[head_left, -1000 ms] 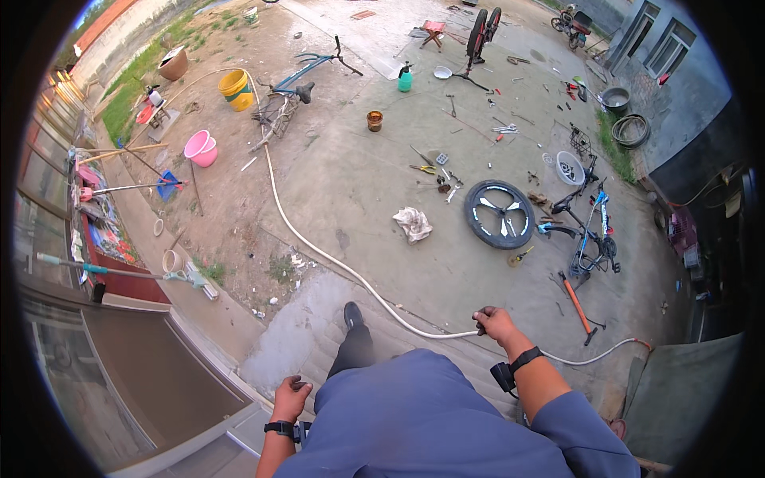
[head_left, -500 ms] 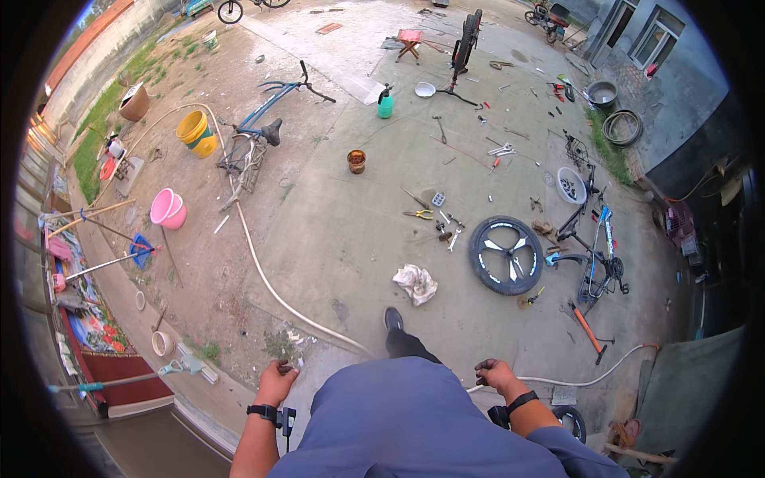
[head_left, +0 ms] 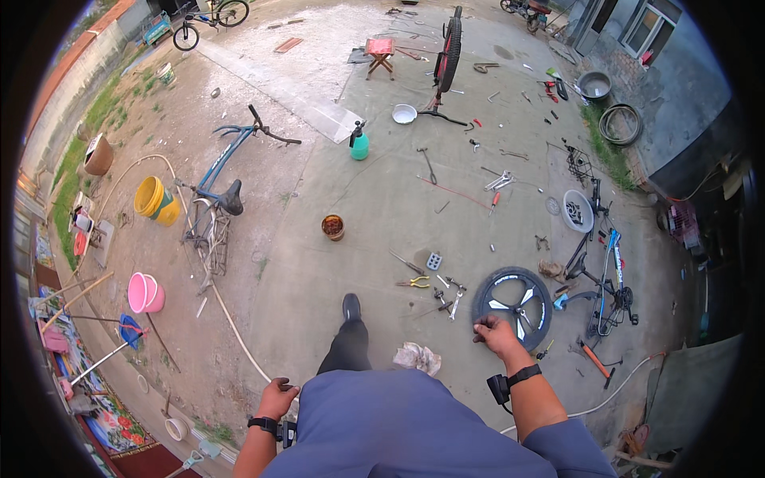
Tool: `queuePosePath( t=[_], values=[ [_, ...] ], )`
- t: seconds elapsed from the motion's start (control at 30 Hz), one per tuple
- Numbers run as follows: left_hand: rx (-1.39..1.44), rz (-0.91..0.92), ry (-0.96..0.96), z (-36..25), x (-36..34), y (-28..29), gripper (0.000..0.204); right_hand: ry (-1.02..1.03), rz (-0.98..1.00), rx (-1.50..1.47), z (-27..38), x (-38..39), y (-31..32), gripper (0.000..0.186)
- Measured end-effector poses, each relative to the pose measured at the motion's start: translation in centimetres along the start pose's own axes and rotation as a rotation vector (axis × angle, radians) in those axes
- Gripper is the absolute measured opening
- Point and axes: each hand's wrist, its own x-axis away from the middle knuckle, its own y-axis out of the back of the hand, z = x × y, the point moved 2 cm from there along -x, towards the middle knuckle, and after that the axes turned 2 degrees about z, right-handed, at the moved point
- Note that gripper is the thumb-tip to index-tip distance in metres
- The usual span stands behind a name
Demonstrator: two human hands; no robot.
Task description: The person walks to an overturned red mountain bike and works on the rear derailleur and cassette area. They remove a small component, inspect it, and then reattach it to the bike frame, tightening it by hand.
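Note:
My right hand [head_left: 496,334] hangs with its fingers curled in and nothing seen in them. Beneath it in the picture lies a bicycle wheel [head_left: 543,309] with a black tyre and white three-spoke hub, and the hand overlaps its lower left edge. My left hand [head_left: 279,397] is low at my left side, its fingers loosely closed and bare, near a pale hose [head_left: 245,344]. A crumpled whitish cloth [head_left: 417,358] lies on the ground between my hands, partly hidden by my shirt. Both wrists wear black straps with small devices.
Ahead lie yellow-handled pliers [head_left: 413,282], several spanners [head_left: 500,182] and a rusty-looking small pot [head_left: 333,228]. A blue bicycle frame [head_left: 215,169] rests at left, another frame [head_left: 613,267] at right. Also there are a green sprayer [head_left: 360,145], pink bucket [head_left: 147,293] and orange pump [head_left: 594,358].
I have stepped forward, so the cloth, wheel and tools sit nearer. My right hand has swung forward, from beside my body to over the wheel; my leading foot shows further left.

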Motion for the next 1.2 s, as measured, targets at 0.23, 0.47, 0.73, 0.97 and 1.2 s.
queuePosePath(
  t=[0.23, 0.47, 0.73, 0.97, 1.2],
  values=[
    [-0.158, 0.077, -0.168, -18.7, -22.4, 4.7, 0.06, -0.17, -0.177, -0.075, 5.6, -12.5, -0.2, 0.017],
    [-0.145, 0.14, -0.301, -40.7, -35.7, 9.9, 0.059, -0.342, -0.234, -0.145, 13.6, -17.6, 0.6, 0.023],
    [-0.168, 0.103, -0.28, -57.3, -50.5, 8.9, 0.06, -0.283, -0.162, -0.094, 26.6, -39.5, 4.7, 0.021],
    [-0.006, 0.069, -0.137, -72.2, -57.1, 7.0, 0.059, -0.042, -0.01, 0.152, 47.2, -60.5, 10.7, 0.023],
    [-0.054, 0.126, -0.078, -83.0, -62.9, 7.9, 0.058, 0.334, 0.142, 0.437, 67.7, -74.1, 6.6, 0.024]
  ],
)
